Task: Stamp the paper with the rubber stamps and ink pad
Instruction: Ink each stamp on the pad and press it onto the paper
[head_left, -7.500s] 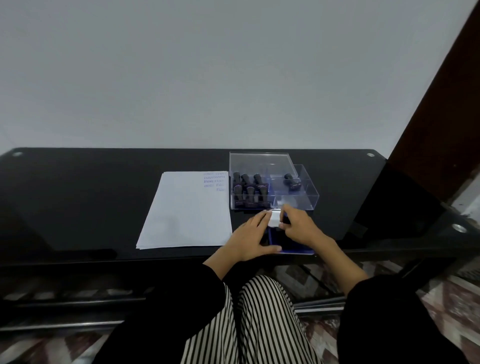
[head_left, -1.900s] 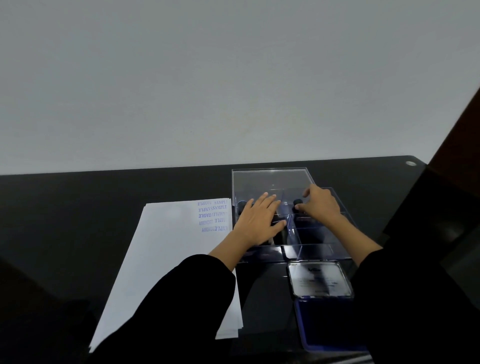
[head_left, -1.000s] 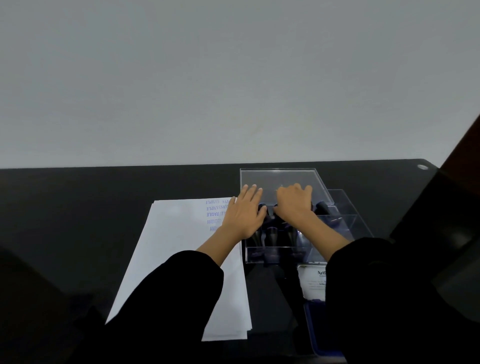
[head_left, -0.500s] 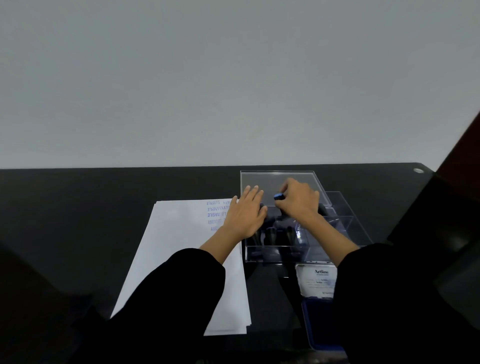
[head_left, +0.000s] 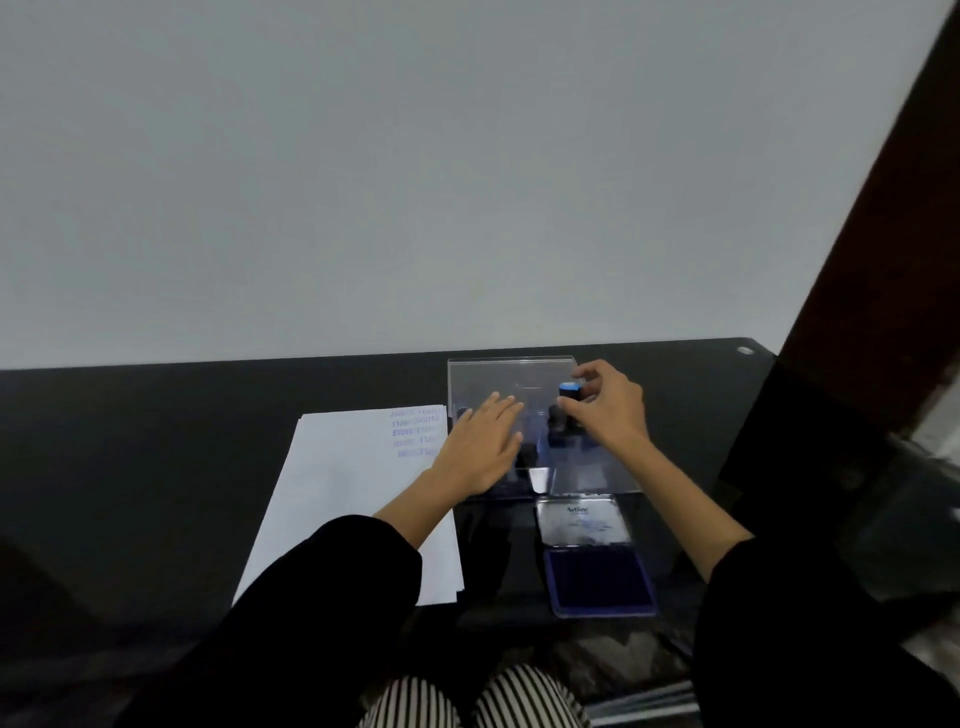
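Hands both at the clear stamp case (head_left: 511, 371). Pinches a blue-capped rubber stamp (head_left: 568, 391) with the right hand (head_left: 610, 410), thumb and fingers curled round its dark handle, over the case's right half and higher than the other stamps (head_left: 557, 434) standing inside; cannot tell whether fully clear of the case wall. Lays the left hand (head_left: 480, 452) open and flat, fingers straight, across the case's left half, apparently to pin the light box to the bench (head_left: 156, 441) against sliding or tipping during the pull.

Just left of the case, at its side: white paper (head_left: 353, 499), seemingly a few sheets, with rows of blue impressions (head_left: 415, 431) in the corner nearest the case, probably filled from that corner for the shortest reach.

Just in front of the case, toward the person: ink pad (head_left: 600, 579), opened, dark blue face up, its silvery lid (head_left: 582, 519) lying between pad and case. Sits on the stamping hand's side, likely for a short trip from case to ink to paper.

Judged as choosing the next stamp; inking and pressing not yet done for it. Calls next for a level dab on the pad, then a straight press on bare paper below the printed rows. Risks a smudge over those rows or a tilted, half-printed mark.
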